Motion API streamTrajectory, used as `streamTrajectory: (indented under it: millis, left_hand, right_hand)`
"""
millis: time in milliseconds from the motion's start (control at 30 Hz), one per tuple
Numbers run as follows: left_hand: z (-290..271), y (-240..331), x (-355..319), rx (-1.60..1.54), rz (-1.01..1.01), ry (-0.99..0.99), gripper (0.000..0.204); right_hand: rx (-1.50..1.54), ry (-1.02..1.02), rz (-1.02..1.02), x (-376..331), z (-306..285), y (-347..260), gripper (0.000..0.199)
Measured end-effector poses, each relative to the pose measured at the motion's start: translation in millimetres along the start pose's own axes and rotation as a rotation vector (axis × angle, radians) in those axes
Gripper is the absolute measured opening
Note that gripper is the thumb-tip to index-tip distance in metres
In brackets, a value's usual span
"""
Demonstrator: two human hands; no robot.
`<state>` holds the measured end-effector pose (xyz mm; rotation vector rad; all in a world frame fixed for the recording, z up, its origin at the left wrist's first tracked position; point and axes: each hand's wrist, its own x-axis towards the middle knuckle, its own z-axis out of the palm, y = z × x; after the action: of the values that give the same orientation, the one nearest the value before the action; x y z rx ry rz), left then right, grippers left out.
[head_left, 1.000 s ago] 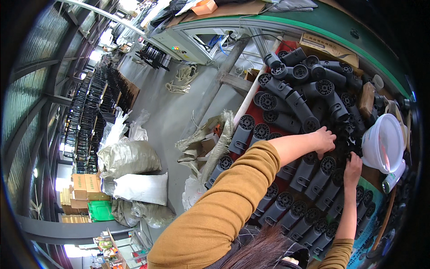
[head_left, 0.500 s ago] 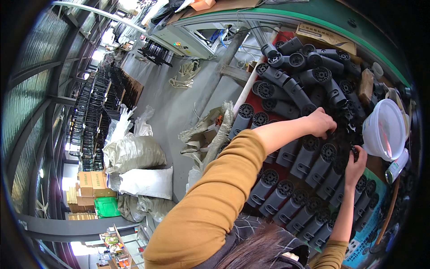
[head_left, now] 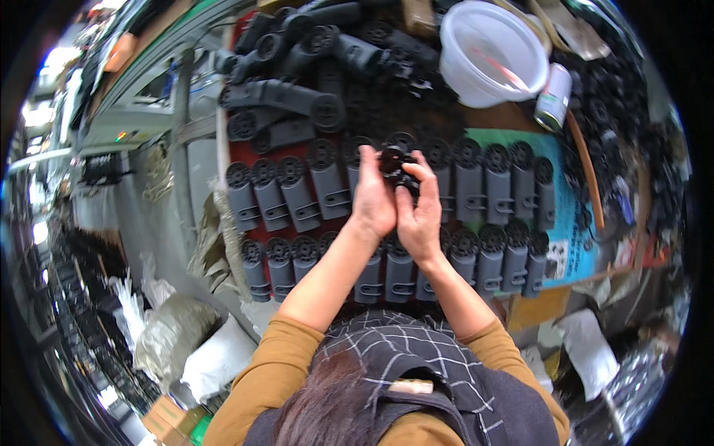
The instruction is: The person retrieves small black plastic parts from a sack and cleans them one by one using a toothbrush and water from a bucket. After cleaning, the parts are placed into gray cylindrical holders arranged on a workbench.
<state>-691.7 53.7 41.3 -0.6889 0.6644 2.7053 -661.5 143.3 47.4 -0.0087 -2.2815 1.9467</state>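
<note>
Right hand [head_left: 421,217]: thumb and fingers pinched on small glossy black plastic parts [head_left: 394,165], held between your palms above back row. Left hand [head_left: 374,199] against same parts; its grip hidden, can't tell. Loose pinch could drop piece among housings. Front row of dark-grey plastic tubular housings [head_left: 491,262] sits beneath your forearms: low sleeve could knock them askew. Similar back row [head_left: 470,182]: dropped part could lodge between. Beyond, jumbled grey housing heap [head_left: 301,100] could slide if bumped.
</note>
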Motion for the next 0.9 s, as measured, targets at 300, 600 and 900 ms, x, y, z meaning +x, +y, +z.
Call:
streamTrajectory:
  millis: [300,600,900]
  left_hand:
    - [6,-6,-13,-0.259,-0.158,0.105,0.042]
    - [13,-19,-26,-0.135,-0.29,0.182,0.032]
    - [25,-12,-35,-0.086,-0.328,0.046,0.047]
  right_hand:
    - [-0.071,0.121,-0.051,-18,-17,-7,0.045]
    - [-0.336,-0.006,-0.302,-19,-31,-12,0.044]
    - [-0.375,-0.214,-0.286,-15,-43,-16,0.069]
